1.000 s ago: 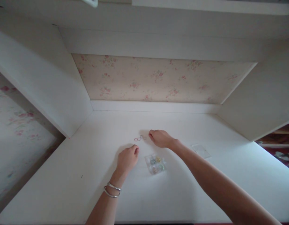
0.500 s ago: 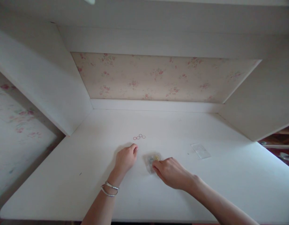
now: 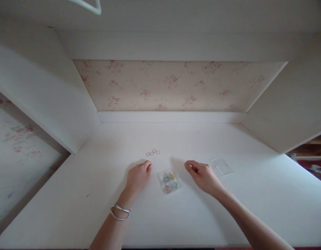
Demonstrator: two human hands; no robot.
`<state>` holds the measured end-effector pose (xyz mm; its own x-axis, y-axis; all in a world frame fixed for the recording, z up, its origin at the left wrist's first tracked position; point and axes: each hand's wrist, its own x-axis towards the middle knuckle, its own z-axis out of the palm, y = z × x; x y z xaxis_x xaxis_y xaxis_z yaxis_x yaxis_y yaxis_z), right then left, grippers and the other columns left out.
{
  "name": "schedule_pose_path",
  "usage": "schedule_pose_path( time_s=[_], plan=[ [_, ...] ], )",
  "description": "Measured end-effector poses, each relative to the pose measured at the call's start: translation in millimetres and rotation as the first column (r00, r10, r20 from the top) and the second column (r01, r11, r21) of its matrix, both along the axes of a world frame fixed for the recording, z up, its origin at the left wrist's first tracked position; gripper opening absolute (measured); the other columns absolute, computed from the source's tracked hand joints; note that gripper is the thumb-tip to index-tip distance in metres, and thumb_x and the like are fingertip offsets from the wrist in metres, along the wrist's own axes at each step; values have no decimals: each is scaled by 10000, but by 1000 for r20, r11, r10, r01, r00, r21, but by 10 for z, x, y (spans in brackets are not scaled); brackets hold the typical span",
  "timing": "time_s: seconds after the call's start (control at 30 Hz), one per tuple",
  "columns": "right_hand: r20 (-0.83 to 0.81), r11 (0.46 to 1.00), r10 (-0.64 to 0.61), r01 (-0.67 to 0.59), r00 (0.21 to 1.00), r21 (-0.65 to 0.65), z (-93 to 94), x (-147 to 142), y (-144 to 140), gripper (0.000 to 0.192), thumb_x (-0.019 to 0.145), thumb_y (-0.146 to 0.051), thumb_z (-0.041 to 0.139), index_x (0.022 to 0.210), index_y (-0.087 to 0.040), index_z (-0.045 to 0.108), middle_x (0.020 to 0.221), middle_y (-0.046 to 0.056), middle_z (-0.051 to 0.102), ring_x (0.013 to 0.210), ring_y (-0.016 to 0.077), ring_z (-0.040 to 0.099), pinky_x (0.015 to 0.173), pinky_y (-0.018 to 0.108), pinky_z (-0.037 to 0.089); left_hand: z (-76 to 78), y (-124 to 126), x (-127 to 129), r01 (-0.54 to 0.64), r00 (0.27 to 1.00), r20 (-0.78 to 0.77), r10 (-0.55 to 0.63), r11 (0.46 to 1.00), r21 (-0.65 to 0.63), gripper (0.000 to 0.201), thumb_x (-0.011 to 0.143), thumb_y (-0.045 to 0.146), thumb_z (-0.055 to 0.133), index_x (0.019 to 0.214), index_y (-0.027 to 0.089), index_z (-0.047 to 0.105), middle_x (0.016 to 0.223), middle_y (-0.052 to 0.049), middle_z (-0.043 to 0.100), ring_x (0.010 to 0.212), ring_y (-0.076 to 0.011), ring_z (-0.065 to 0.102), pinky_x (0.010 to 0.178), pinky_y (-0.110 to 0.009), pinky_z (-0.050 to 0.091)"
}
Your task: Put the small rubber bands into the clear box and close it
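Observation:
My left hand (image 3: 138,177) rests on the white tabletop in a loose fist, silver bangles on the wrist; nothing shows between its fingers. Just beyond it lies a short chain of small thin rings (image 3: 151,153), reddish and dark, several touching in a row. Right of my left hand stands a clear compartment box (image 3: 169,182) with small rings inside, grey, yellow, pinkish and greenish by compartment. My right hand (image 3: 203,175) hovers to the right of the box with thumb and forefinger pinched. Whatever is in that pinch, if anything, is too small to make out.
A clear flat lid (image 3: 222,166) lies on the tabletop (image 3: 160,218) behind my right hand. A tiny dark sliver (image 3: 87,196) lies at the left. White side panels (image 3: 282,104) and a floral back wall (image 3: 160,86) enclose the desk, with a shelf overhead.
My right hand has left the compartment box and moved right and away from me, uncovering the box. My left hand has stayed in place. The view has shifted slightly.

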<state>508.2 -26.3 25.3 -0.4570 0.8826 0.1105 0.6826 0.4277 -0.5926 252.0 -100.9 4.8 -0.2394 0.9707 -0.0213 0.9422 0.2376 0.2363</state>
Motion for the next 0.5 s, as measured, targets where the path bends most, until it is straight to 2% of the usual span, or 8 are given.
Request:
schedule_pose_path(
  time_s=[0.03, 0.1, 0.17, 0.23, 0.33, 0.5],
  plan=[
    [-86, 992, -102, 95, 991, -89, -104, 43, 80, 335, 883, -430, 385, 889, -227, 650, 658, 3, 624, 583, 139, 542, 552, 231, 356, 4, -3, 9, 9, 1000, 14, -9, 1000, 10, 274, 939, 380, 334, 977, 294, 591, 900, 2, 689, 828, -160, 627, 645, -243, 368],
    [-250, 949, -287, 239, 925, -205, -306, 109, 203, 351, 837, -469, 444, 884, -197, 662, 721, 17, 638, 635, 148, 548, 567, 232, 369, 0, -7, 27, 28, 999, 41, -30, 998, 55, 246, 935, 353, 362, 963, 285, 597, 932, 13, 677, 842, -144, 617, 656, -234, 369],
    [-337, 922, -372, 304, 865, -238, -460, 144, 263, 389, 813, -506, 468, 912, -188, 668, 720, 13, 626, 629, 144, 523, 560, 233, 356, -18, 1, 41, 48, 996, 65, -56, 992, 114, 219, 926, 325, 392, 949, 277, 604, 962, 21, 662, 844, -129, 607, 671, -224, 374],
    [-344, 919, -383, 319, 857, -230, -541, 153, 271, 410, 805, -530, 477, 918, -189, 674, 637, -6, 574, 573, 129, 471, 525, 234, 319, -38, 37, 50, 52, 995, 81, -66, 985, 165, 203, 918, 309, 413, 931, 266, 612, 963, 22, 651, 822, -119, 598, 688, -217, 382],
    [-295, 931, -352, 298, 889, -212, -558, 155, 253, 409, 805, -533, 480, 890, -189, 683, 538, -29, 470, 514, 115, 404, 487, 238, 268, -47, 160, 64, 40, 994, 90, -60, 977, 208, 196, 912, 303, 430, 933, 255, 618, 959, 11, 643, 796, -115, 591, 717, -212, 397],
    [-352, 930, -359, 298, 864, -217, -537, 195, 265, 399, 809, -516, 480, 886, -181, 682, 616, -7, 534, 560, 119, 440, 512, 238, 289, -13, 465, 125, 77, 996, 37, -86, 977, 199, 217, 915, 306, 424, 1003, 265, 618, 1035, 0, 633, 851, -127, 595, 740, -219, 412]
  ],
)
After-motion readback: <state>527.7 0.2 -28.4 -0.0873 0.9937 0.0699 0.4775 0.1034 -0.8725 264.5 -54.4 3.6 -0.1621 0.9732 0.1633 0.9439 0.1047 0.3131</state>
